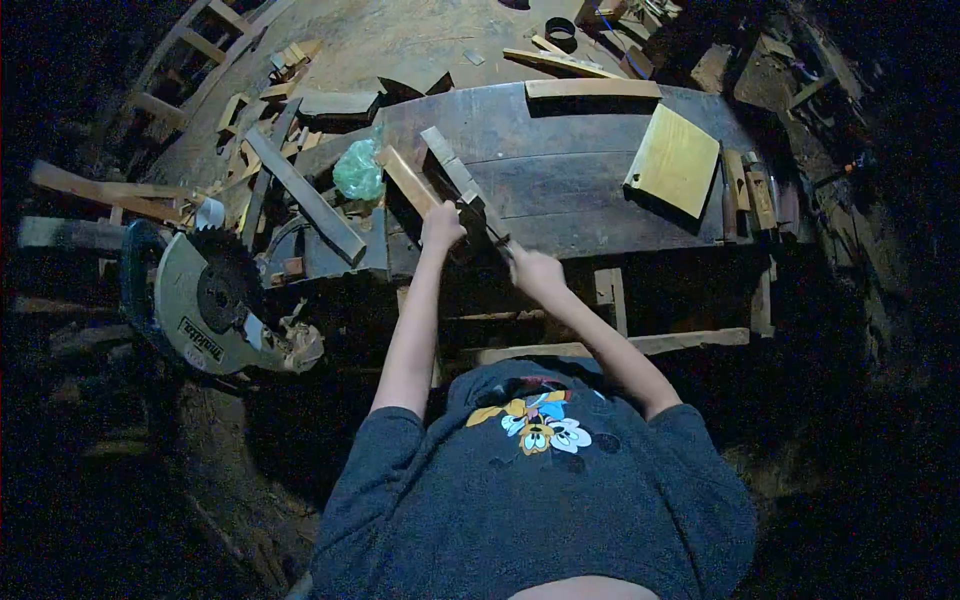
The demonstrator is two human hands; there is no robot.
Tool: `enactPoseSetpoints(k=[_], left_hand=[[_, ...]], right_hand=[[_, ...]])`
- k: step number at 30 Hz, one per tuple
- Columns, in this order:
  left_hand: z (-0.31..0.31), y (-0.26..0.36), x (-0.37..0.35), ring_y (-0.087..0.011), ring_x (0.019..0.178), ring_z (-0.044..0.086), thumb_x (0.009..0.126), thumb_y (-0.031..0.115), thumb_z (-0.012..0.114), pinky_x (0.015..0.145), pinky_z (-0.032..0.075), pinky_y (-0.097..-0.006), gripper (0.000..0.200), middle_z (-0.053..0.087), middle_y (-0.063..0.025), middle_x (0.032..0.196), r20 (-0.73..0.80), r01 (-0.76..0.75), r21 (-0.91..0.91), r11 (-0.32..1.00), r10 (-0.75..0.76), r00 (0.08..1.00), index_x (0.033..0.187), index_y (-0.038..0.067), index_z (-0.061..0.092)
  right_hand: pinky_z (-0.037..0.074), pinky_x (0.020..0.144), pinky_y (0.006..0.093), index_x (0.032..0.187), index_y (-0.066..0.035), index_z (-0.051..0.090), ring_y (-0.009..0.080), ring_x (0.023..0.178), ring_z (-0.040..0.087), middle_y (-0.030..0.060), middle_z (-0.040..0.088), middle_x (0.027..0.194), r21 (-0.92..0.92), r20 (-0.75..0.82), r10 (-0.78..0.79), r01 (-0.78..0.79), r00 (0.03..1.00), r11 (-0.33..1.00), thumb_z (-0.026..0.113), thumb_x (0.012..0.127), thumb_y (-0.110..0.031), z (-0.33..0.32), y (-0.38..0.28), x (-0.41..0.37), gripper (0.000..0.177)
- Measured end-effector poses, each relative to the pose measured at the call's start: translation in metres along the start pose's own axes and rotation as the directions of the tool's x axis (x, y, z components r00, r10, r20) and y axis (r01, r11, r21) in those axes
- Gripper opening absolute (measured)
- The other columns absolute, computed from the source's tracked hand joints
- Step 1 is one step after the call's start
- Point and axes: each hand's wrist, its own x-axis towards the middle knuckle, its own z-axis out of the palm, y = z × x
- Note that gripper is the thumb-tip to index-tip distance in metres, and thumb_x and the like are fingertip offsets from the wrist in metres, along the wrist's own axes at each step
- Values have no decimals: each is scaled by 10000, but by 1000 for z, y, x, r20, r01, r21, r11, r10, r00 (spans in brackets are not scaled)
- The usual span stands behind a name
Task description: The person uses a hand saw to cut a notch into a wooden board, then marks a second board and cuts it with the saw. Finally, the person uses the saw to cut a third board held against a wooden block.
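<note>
My left hand (442, 228) is closed around the near end of a short wooden block (405, 178) at the front of the workbench. To its right, my right hand (537, 272) is closed on a thin, dark hand tool (497, 236) that slants up and left toward my left hand. The tool's exact kind is too small and dark to make out. Just beyond it, a narrow greyish wooden strip (449, 163) lies slanted on the bench. A crumpled green plastic bag (359, 170) sits left of the block.
A circular power saw (212, 300) with an exposed toothed blade stands at the left. On the dark wooden workbench (560, 185) lie a pale square board (676, 160), a long wooden piece (592, 90) and a grey plank (305, 195). Wooden hand planes (760, 195) sit at the right edge.
</note>
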Motion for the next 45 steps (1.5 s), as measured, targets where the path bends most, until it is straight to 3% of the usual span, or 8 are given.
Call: enactPoseSetpoints(k=[2, 4, 13, 19, 21, 28, 38, 45], left_hand=[[2, -3, -1, -318, 807, 505, 509, 138, 681, 677, 429, -376, 327, 530, -171, 721, 39, 19, -16, 1000, -19, 999, 743, 8, 495], [0, -4, -4, -312, 786, 508, 494, 120, 680, 674, 431, -379, 321, 526, -181, 709, -27, -168, 25, 986, 168, 985, 732, 1, 499], [9, -6, -3, -319, 710, 524, 549, 99, 613, 645, 429, -381, 207, 535, -177, 688, -139, -72, -26, 997, 67, 988, 685, 6, 489], [3, 1, -6, -313, 706, 529, 545, 93, 622, 639, 427, -383, 215, 542, -178, 669, -113, -51, -40, 998, 46, 992, 681, 18, 472], [2, 3, -9, -316, 720, 521, 524, 86, 646, 645, 428, -373, 264, 545, -167, 699, -105, -102, 12, 995, 103, 989, 703, 21, 464], [12, 6, -16, -295, 783, 494, 504, 88, 662, 658, 412, -370, 319, 532, -134, 722, -209, -169, 183, 968, 207, 956, 728, 31, 442], [-1, 5, -8, -290, 781, 507, 557, 61, 595, 672, 421, -373, 230, 538, -146, 754, -81, -39, 17, 999, 40, 996, 753, 39, 477], [-1, -12, 11, -299, 756, 539, 563, 233, 626, 629, 435, -388, 329, 562, -145, 766, 50, -14, -124, 992, 21, 999, 807, 47, 505]], right_hand=[[427, 419, 383, 846, -69, 506, 297, 487, 535, 162, 538, 565, 1, 22, -16, 15, 1000, 1000, 454, 744, -218, -8, 11, -24, 188], [420, 402, 381, 850, -73, 503, 296, 465, 527, 154, 530, 542, -61, 119, 3, 4, 993, 998, 458, 745, -218, -9, 17, -33, 185], [440, 464, 393, 780, -48, 494, 297, 546, 562, 151, 551, 586, -54, 11, -37, 37, 999, 998, 441, 712, -145, 15, -24, 56, 130], [439, 470, 391, 832, -53, 488, 279, 540, 561, 132, 555, 594, -122, 117, -4, 18, 993, 992, 446, 703, -129, -36, -13, -14, 156], [439, 467, 387, 860, -66, 481, 277, 539, 558, 130, 554, 598, -194, 237, 69, -22, 969, 981, 454, 700, -138, -40, -7, -24, 178], [457, 516, 370, 728, -61, 542, 269, 619, 578, 129, 578, 674, -119, 177, -9, 31, 984, 992, 459, 689, -124, -13, -32, 43, 111], [446, 456, 374, 728, -52, 520, 267, 557, 569, 122, 566, 616, -170, 249, -33, 78, 968, 982, 428, 707, -151, -68, -4, -29, 136], [429, 501, 392, 728, -28, 511, 305, 581, 547, 150, 550, 614, -102, 204, -37, 59, 978, 993, 442, 720, -166, -51, -6, -10, 154]])
